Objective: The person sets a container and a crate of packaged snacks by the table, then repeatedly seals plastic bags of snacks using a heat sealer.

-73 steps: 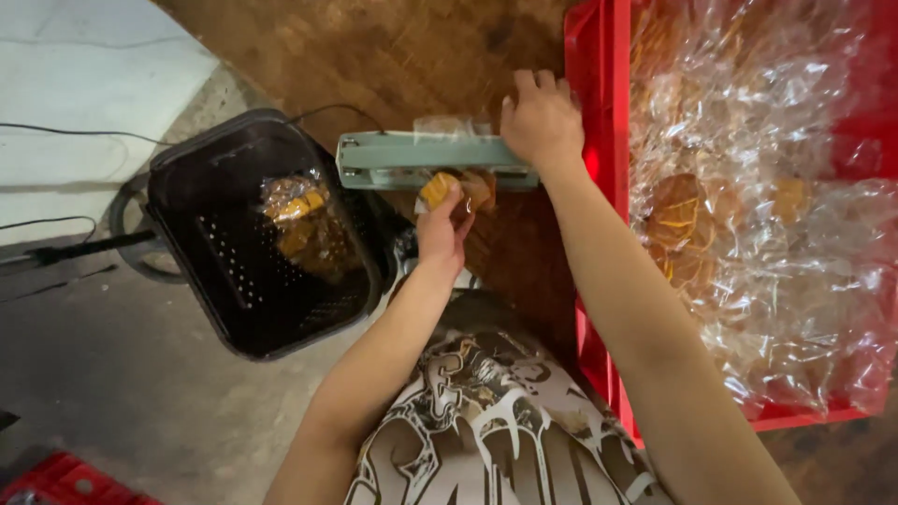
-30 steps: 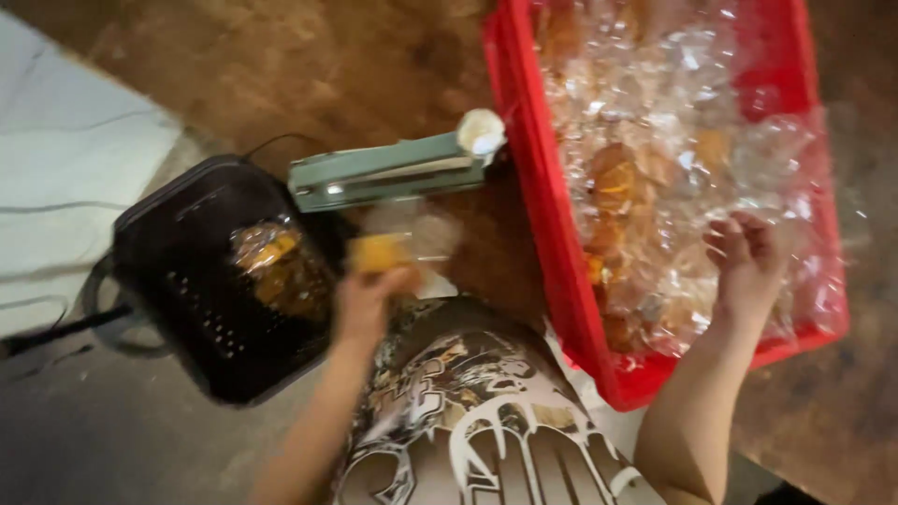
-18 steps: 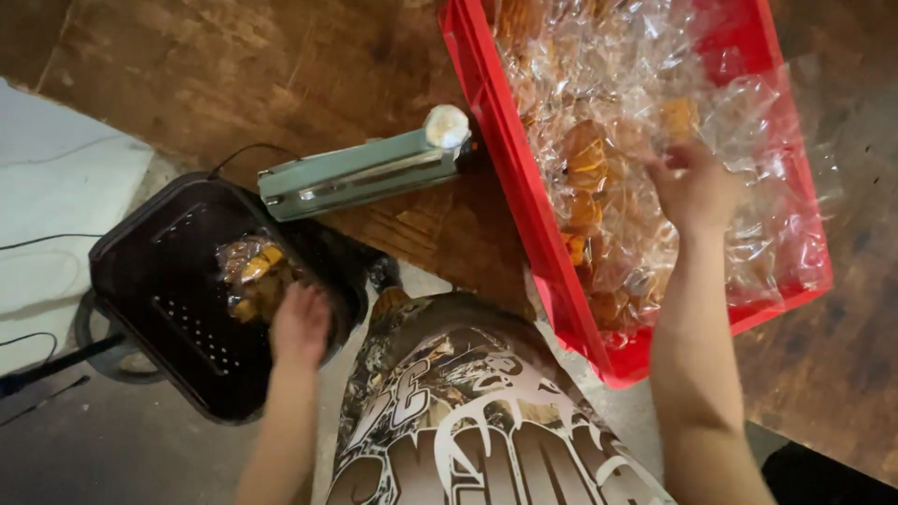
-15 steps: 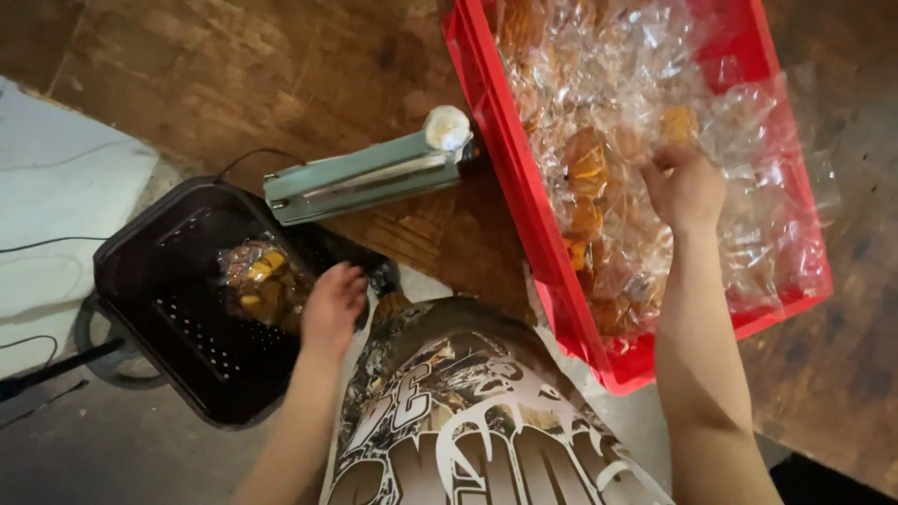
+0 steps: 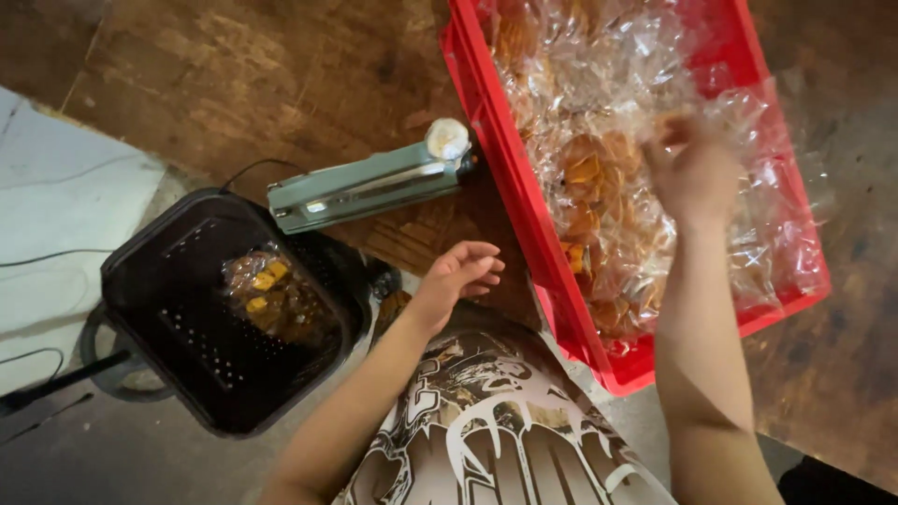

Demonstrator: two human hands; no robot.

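— Where is everything, biggest first?

— The worn brown wooden counter (image 5: 281, 84) carries it all. On its right side sits the big red plastic crate (image 5: 486, 159), heaped with clear crinkly bags of orange-brown snacks (image 5: 599, 187). To my left, off the counter's edge, is the black perforated plastic basket (image 5: 187, 365) with one filled clear bag (image 5: 271, 299) lying in it. Between basket and crate lies the long grey-green bar sealer with its white round knob (image 5: 374, 185).

— And your hands?

— My right hand (image 5: 692, 173) is over the crate, down among the bags. It's blurred, so I cannot tell whether it has closed on one or only touches the plastic. My left hand (image 5: 458, 276) hangs empty, fingers loosely curled and apart, just below the sealer and beside the crate wall.

— How would you do this bit well?

— I'd judge it best to pinch a single bag by its loose top, lift it free of its neighbours so none drag along, and keep my left hand ready near the sealer.
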